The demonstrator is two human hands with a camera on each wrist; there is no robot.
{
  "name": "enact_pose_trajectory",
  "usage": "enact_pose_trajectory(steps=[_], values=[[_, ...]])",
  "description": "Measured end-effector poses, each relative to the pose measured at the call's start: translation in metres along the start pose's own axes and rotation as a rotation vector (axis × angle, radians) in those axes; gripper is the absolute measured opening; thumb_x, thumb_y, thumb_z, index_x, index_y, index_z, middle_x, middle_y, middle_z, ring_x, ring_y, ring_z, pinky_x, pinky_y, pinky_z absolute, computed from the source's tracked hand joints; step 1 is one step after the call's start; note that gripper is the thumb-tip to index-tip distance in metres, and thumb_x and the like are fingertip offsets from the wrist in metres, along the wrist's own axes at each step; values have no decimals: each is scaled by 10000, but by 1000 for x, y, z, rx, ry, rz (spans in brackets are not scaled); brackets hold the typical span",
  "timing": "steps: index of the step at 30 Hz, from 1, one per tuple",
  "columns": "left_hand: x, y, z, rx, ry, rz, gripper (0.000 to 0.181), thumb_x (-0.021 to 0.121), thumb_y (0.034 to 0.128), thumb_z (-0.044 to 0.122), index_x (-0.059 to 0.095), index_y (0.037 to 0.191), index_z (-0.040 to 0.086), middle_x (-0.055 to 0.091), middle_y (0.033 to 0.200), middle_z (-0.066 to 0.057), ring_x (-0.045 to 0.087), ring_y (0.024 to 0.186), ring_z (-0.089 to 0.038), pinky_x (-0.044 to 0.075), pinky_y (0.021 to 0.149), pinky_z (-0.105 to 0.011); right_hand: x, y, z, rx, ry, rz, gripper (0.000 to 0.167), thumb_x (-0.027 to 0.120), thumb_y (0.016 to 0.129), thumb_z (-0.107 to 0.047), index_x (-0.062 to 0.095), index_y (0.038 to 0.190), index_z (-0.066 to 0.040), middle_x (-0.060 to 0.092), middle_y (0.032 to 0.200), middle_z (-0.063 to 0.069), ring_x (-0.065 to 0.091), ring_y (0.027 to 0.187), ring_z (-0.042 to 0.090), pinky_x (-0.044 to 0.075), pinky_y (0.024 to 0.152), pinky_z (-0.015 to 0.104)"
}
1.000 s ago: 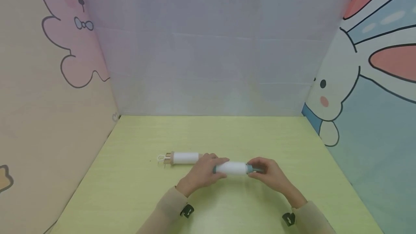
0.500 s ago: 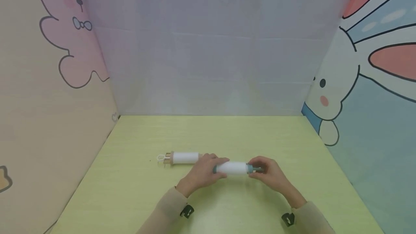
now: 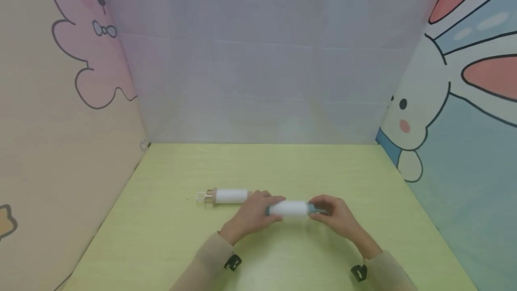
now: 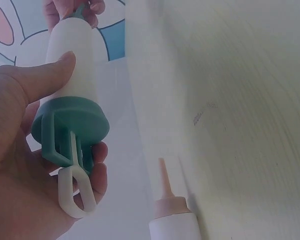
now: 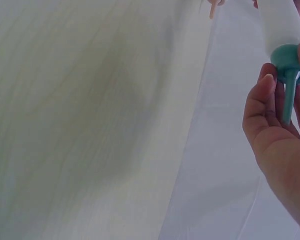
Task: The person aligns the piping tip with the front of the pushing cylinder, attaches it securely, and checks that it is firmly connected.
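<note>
- Presently, the left hand (image 3: 251, 213) grips a white plastic tube (image 3: 288, 209); the right hand (image 3: 338, 217) pinches its teal nozzle cap (image 5: 286, 57), seemingly fitted.
- Beige-ended white plastic cylinder (image 3: 231, 196) lies apart on the desk (image 3: 258, 165).

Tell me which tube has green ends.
The held tube, on the right in the head view; the other tube, lying on the table, has beige ends.

Teal-ended tube (image 3: 288, 209) — smooth, matt plastic; tabletop (image 3: 262, 165) — wood-grained, matt.
</note>
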State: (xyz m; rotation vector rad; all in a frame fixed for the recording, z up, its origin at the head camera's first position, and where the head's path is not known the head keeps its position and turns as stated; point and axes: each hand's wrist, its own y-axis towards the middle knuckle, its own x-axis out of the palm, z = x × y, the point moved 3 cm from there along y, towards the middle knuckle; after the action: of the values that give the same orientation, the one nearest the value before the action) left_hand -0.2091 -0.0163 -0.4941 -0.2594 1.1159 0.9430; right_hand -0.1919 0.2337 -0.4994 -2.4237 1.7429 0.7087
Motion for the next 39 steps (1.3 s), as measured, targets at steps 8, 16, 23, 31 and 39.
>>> enact_pose_trajectory(steps=[8, 16, 23, 31, 39], values=[[0, 0, 0, 15, 1, 19, 487, 720, 844, 376, 617, 1292, 215, 629, 1078, -10, 527, 919, -182, 420, 761, -341, 0, 1, 0, 77, -37, -42, 229, 568, 970, -147, 664, 1044, 47, 684, 902, 151, 663, 741, 335, 535, 625, 393], [-3, -2, 2, 35, -4, 41, 485, 725, 841, 373, 622, 1284, 206, 628, 1076, -12, 525, 912, -179, 427, 745, -330, 2, 3, -27, 145, -48, -70, 273, 494, 1004, -118, 674, 941, 78, 661, 778, 131, 641, 689, 344, 538, 608, 395], [-4, -2, 1, 21, -2, 34, 484, 717, 848, 380, 615, 1293, 219, 626, 1079, -1, 523, 924, -173, 424, 761, -329, 4, 2, -24, 167, 19, -33, 257, 518, 995, -131, 643, 1021, 92, 656, 871, 198, 647, 742, 379, 543, 629, 415], [-2, -1, 2, 18, 20, 32, 478, 712, 847, 398, 618, 1288, 239, 623, 1048, 14, 521, 901, -156, 418, 756, -318, 4, 2, -2, 169, 96, 51, 309, 556, 980, -199, 582, 1129, 71, 625, 1051, 213, 658, 794, 288, 544, 667, 398], [-3, -2, 4, 17, 10, 38, 472, 719, 846, 379, 622, 1283, 227, 619, 1043, 12, 517, 903, -163, 420, 758, -324, 0, -1, -5, 115, 126, -17, 357, 668, 898, -97, 549, 1172, 97, 579, 1137, 237, 656, 893, 284, 536, 724, 418]])
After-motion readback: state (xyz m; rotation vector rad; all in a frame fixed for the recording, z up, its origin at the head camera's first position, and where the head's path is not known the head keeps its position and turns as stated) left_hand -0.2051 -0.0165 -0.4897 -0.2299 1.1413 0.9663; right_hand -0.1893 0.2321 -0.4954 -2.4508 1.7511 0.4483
